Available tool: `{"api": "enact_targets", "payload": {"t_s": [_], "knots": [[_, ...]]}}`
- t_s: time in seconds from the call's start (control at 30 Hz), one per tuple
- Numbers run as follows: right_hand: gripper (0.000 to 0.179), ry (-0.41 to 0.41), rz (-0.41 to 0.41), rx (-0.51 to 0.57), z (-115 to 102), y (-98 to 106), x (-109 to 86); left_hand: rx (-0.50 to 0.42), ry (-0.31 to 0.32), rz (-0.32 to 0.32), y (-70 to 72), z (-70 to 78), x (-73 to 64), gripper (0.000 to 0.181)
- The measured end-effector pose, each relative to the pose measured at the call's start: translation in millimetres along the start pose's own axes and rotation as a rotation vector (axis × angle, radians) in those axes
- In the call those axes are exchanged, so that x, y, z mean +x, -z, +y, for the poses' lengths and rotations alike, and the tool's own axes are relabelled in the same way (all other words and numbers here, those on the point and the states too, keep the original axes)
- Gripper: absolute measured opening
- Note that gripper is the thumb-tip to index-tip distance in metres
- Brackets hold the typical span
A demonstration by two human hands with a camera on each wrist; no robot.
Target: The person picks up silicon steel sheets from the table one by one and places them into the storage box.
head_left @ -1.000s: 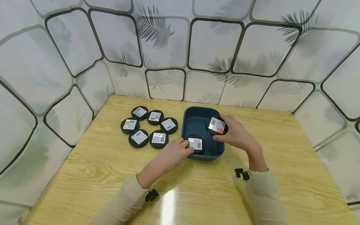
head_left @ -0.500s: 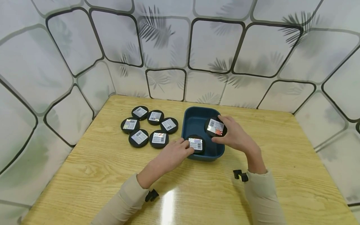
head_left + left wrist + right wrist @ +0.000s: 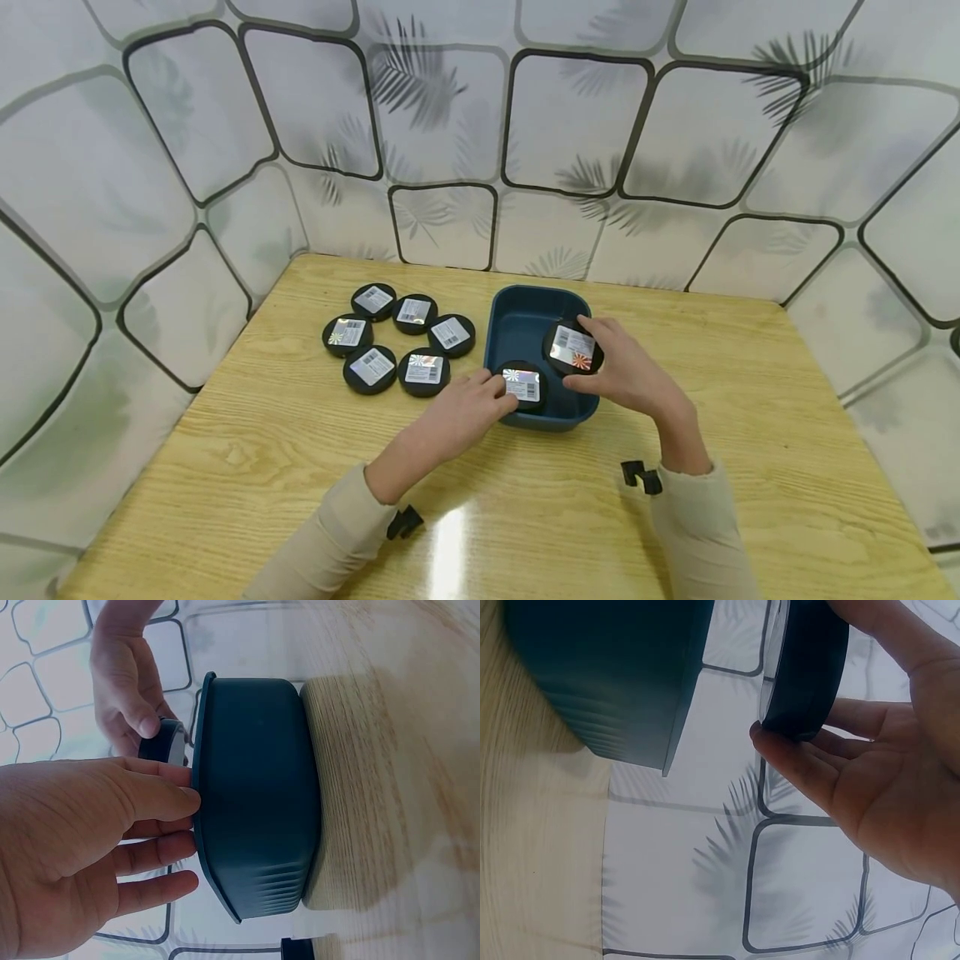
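In the head view, my right hand grips a flat round black container with a white barcode label, thumb and fingers at its edges. It is over the right half of a dark blue bin. The right wrist view has this container above the rim, its lower face pale. My left hand is at the bin's front left rim; in the left wrist view its thumb and fingers pinch the rim. A second black container lies inside the bin, beside the left fingertips, which overlap its edge.
Several more black labelled containers lie in a ring on the wooden table, left of the bin. A patterned wall encloses the table's back and sides.
My right hand has moved slightly left and toward the front with its container, which sits lower over the bin. The left hand and the other containers have stayed in place.
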State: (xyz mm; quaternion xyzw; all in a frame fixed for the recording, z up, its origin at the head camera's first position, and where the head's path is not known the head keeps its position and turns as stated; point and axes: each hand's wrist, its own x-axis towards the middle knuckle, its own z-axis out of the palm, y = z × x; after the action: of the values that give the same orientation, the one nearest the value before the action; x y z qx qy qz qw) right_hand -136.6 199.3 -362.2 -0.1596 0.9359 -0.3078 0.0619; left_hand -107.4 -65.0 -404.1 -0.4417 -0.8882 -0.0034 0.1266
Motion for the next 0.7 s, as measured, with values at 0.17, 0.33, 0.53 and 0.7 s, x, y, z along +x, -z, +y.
{"api": "enact_targets", "payload": {"t_s": [0.17, 0.33, 0.53, 0.7], "knots": [[0.095, 0.020, 0.004, -0.009, -4.0, -1.0, -1.9, 0.012, -0.001, 0.007, -1.2, -0.4, -1.0, 0.013], [0.095, 0.032, 0.001, -0.015, -6.8, -2.4, -4.4, 0.020, -0.004, 0.007, -2.3, -0.2, -0.7, 0.013], [0.094, 0.045, 0.001, -0.013, -10.2, -4.0, -6.6, 0.017, 0.000, -0.010, -1.6, 0.0, -0.1, 0.015], [0.094, 0.049, -0.011, -0.015, -12.5, -5.3, -6.6, 0.018, 0.004, -0.024, -1.6, 0.1, -0.3, 0.015]]}}
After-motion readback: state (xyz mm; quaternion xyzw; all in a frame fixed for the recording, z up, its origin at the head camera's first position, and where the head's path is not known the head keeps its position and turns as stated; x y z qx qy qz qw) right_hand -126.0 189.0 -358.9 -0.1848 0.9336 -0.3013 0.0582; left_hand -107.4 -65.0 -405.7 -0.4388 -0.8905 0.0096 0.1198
